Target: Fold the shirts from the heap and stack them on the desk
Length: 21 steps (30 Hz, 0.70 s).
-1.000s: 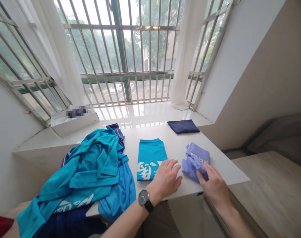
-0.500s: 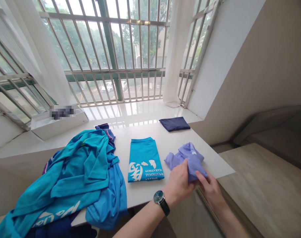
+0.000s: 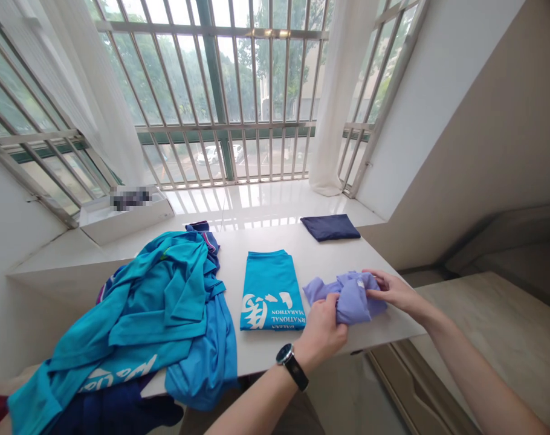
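A lavender garment [image 3: 354,302], loosely bunched with a small white mark on it, lies near the right front of the white table. My left hand [image 3: 324,331], with a black-strapped watch on the wrist, grips its near left edge with fingers curled in. From the right, my right hand [image 3: 390,291] pinches the far right part of the cloth between thumb and fingers. Just left of the garment rests a flat folded turquoise shirt [image 3: 270,284] with white lettering. Behind it lies a folded navy cloth [image 3: 332,227].
A heap of turquoise and blue shirts [image 3: 157,308] covers the table's left side and hangs over its front edge. A white open box [image 3: 130,214] stands on the sill below the barred window. At right is a stone-like surface [image 3: 492,320], lower down.
My right hand has moved from the garment's near edge to its far right side. My left hand keeps hold at the front, and the cloth's shape has shifted. The view has turned slightly left.
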Available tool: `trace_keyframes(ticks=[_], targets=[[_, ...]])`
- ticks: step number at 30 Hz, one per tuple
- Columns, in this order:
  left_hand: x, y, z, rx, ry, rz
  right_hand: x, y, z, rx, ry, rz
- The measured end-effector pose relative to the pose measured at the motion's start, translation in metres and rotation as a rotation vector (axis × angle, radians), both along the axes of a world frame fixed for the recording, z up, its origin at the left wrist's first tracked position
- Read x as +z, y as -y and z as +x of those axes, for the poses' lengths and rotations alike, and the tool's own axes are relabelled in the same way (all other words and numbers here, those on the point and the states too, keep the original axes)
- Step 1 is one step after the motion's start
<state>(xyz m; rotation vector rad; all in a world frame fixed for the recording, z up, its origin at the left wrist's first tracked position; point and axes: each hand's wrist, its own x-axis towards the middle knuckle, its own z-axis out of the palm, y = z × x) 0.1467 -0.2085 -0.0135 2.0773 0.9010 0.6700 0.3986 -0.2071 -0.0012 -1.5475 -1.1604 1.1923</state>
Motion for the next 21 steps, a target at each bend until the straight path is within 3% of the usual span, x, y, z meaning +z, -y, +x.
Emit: trace_keyframes(ticks=[4, 8, 12, 16, 21], targets=[[0.002, 0.001, -0.003, -0.043, 0.077, 0.034, 0.014, 0.014, 0.003, 0.145, 0.065, -0.033], [0.008, 0.005, -0.021, -0.282, 0.092, 0.131, 0.022, 0.044, 0.002, 0.207, 0.158, 0.073], [0.010, 0.009, -0.039, -0.461, -0.064, 0.271, 0.010, 0.082, -0.009, 0.224, 0.251, 0.046], [0.011, 0.014, -0.041, -0.520, -0.239, 0.451, -0.005, 0.106, -0.018, 0.205, 0.309, 0.102], [0.017, 0.026, -0.035, -0.494, -0.337, 0.664, -0.008, 0.108, -0.022, 0.270, 0.356, 0.208]])
